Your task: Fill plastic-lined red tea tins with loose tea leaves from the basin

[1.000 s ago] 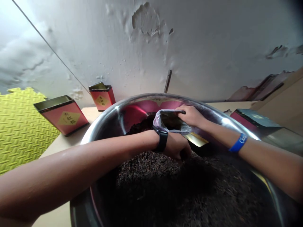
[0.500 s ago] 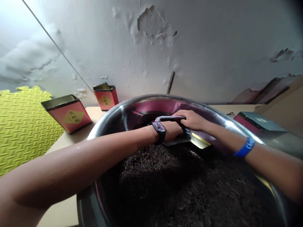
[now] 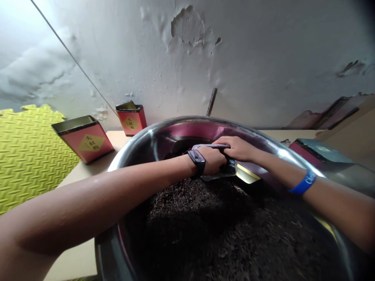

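Observation:
A large shiny metal basin [image 3: 131,150] holds loose dark tea leaves [image 3: 187,199]. Over its far side, my left hand [image 3: 213,159], with a watch on the wrist, reaches into the mouth of a dark, glossy-edged container [image 3: 231,167] with a pale rim; its fingers are hidden. My right hand [image 3: 237,148], with a blue band on the wrist, has its fingers closed over that container's upper rim. A gold-lined open metal piece [image 3: 248,174] lies just right of the container, partly covered.
Two red tea tins with yellow labels stand left of the basin, a larger near tin [image 3: 92,142] and a smaller far tin [image 3: 131,120]. Another tin [image 3: 319,152] lies at the right. Yellow foam mat [image 3: 32,156] covers the left; a peeling wall [image 3: 249,70] rises behind.
My left hand has shifted slightly upward at the container's mouth, covering more of the rim. My right hand stays in place. The view has moved very slightly.

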### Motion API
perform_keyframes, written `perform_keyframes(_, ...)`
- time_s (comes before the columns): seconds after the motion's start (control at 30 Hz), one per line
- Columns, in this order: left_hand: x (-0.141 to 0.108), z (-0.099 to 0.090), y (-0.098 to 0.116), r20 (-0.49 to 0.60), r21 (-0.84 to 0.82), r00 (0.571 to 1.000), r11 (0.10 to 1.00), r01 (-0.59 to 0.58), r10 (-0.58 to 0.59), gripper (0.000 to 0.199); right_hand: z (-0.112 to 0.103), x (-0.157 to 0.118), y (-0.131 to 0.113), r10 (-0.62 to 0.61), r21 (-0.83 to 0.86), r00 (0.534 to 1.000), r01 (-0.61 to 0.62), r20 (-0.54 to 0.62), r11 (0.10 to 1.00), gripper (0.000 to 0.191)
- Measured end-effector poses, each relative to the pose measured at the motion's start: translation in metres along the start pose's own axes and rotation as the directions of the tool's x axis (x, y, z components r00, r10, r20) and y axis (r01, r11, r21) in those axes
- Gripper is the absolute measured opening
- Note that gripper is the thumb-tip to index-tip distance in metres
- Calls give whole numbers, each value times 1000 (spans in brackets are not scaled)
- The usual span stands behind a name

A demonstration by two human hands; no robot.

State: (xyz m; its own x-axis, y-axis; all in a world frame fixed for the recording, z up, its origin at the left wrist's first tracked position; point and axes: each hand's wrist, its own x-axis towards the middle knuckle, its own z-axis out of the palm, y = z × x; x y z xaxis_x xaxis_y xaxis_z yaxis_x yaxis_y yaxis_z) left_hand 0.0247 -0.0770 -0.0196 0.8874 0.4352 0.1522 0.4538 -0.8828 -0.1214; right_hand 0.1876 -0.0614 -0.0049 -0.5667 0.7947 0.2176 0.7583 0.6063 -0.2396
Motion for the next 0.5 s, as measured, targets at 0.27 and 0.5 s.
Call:
perform_keyframes(0.27, 1, 0, 3, -38, -9, 997, 998, 67, -68, 29, 0, 0, 1, 6, 1, 1000, -6, 8, 1000, 37)
perform_keyframes(0.5, -3, -4, 3, -32, -49, 999, 999, 19, -21, 22, -1, 0, 0, -2, 1, 1000, 2, 21, 1000, 37)
